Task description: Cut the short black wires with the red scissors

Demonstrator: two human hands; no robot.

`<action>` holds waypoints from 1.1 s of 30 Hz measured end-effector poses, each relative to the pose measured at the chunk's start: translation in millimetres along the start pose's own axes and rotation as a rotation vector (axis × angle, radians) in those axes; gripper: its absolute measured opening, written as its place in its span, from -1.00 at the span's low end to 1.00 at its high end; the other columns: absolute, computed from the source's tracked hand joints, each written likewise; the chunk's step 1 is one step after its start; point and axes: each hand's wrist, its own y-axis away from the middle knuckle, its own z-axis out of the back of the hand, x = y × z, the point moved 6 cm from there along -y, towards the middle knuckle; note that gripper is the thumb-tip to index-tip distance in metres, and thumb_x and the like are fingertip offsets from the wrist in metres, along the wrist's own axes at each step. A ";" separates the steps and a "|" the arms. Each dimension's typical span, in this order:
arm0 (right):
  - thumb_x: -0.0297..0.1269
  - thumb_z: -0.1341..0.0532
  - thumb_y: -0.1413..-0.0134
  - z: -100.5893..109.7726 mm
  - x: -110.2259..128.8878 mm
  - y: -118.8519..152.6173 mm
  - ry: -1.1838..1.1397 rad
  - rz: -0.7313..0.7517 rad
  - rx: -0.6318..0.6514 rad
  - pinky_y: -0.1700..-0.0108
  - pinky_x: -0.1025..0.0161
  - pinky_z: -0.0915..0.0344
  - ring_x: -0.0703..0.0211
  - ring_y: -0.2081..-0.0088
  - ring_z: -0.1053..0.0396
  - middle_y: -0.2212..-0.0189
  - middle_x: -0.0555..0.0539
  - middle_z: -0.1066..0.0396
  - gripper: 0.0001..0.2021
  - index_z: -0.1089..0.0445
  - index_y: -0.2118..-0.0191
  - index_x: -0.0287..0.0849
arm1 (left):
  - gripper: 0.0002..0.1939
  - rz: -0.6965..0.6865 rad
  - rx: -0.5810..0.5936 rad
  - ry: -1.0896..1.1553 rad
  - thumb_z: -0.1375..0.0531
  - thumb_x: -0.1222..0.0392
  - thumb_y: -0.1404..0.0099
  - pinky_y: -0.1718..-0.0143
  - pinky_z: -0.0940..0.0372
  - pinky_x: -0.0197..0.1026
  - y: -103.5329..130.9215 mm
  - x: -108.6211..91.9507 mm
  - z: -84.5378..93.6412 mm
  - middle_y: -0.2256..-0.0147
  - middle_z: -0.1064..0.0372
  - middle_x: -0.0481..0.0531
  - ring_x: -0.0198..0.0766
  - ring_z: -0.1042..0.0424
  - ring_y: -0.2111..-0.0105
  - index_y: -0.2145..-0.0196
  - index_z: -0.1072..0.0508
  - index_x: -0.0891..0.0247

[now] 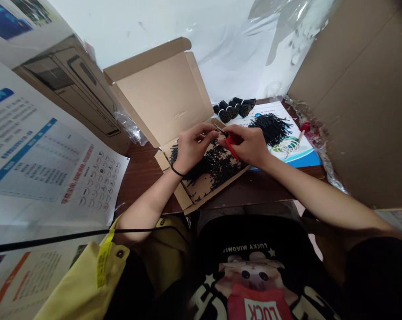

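Observation:
My right hand [249,144] is wrapped round red-handled scissors [232,149], whose metal tips point up and left toward my left fingertips. My left hand [194,146] has its thumb and fingers pinched close to the tips; what sits between them is too small to make out. Both hands are over an open cardboard box [201,203]. Inside it lie many short black bits [226,169] and, under my left hand, a pile of longer thin black pieces [199,171]. A dark band circles my left wrist.
Tied black bundles [234,108] lie behind the box. To the right, a loose black bunch [271,128] and pale rubber bands [287,146] rest on a blue-and-white sheet [307,155]. Large cardboard [361,106] stands at right; printed posters [47,146] stand at left.

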 end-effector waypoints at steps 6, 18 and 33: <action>0.07 -0.20 -0.01 0.3 1.7 1.4 0.036 0.019 -0.014 0.40 0.32 -0.12 0.30 0.51 -0.26 0.54 -0.01 -0.41 -0.60 -0.49 0.23 -0.18 | -0.82 -0.013 0.006 0.003 -0.21 0.09 -0.23 0.33 -0.36 -0.29 0.8 -0.8 -1.5 0.36 -0.50 -0.02 -0.38 -0.43 0.41 0.31 -0.51 0.24; 0.03 -0.20 -0.03 -2.0 -0.2 0.7 0.093 0.054 0.015 0.37 0.29 -0.15 0.26 0.48 -0.28 0.50 -0.03 -0.43 -0.65 -0.49 0.23 -0.13 | -0.84 -0.001 -0.023 -0.008 -0.20 0.10 -0.25 0.34 -0.36 -0.31 2.7 -0.9 -1.8 0.34 -0.51 -0.02 -0.37 -0.44 0.38 0.30 -0.52 0.21; 0.02 -0.18 -0.06 -2.2 -2.7 0.1 0.122 0.072 0.053 0.37 0.29 -0.14 0.27 0.49 -0.23 0.55 0.00 -0.36 -0.67 -0.49 0.24 -0.11 | -0.89 -0.037 -0.051 -0.053 -0.23 0.14 -0.22 0.32 -0.33 -0.28 4.2 -2.9 -0.4 0.35 -0.50 -0.01 -0.38 -0.43 0.39 0.35 -0.52 0.19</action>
